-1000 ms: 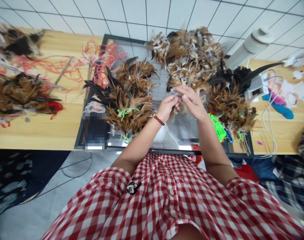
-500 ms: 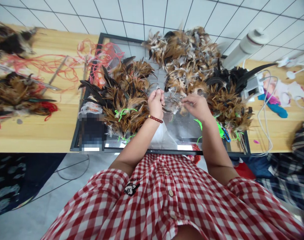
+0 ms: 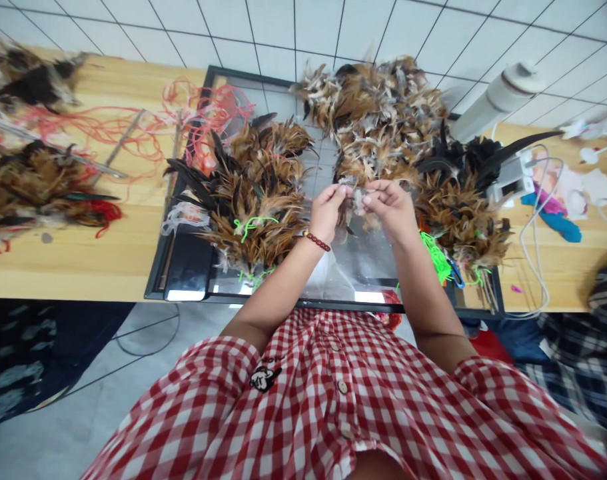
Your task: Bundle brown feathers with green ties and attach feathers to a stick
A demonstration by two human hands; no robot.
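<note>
My left hand [image 3: 329, 208], with a beaded bracelet at the wrist, is closed in a pinch; what its fingertips hold is too small to make out. Close by on the right, my right hand [image 3: 393, 210] pinches a pale, fluffy feather [image 3: 358, 200] between thumb and fingers. The two hands nearly meet over a glass-topped, black-framed panel [image 3: 328, 290]. A pile of brown and black feathers [image 3: 263, 180] lies left of my hands, with bright green string on it. Beyond them is a large heap of loose brown and whitish feathers [image 3: 378, 120].
Bright green string [image 3: 434, 257] and a blue-handled tool [image 3: 456, 273] lie right of my forearm, beside another feather pile [image 3: 466, 213]. A dark phone [image 3: 186, 263] rests at the left. Pink string [image 3: 133, 127] trails across the table. A white cylinder [image 3: 498, 100] stands behind. People sit either side.
My left hand has moved right towards my right hand, and the two are now almost together. The fluffy feather now shows between them. The view has shifted slightly.
</note>
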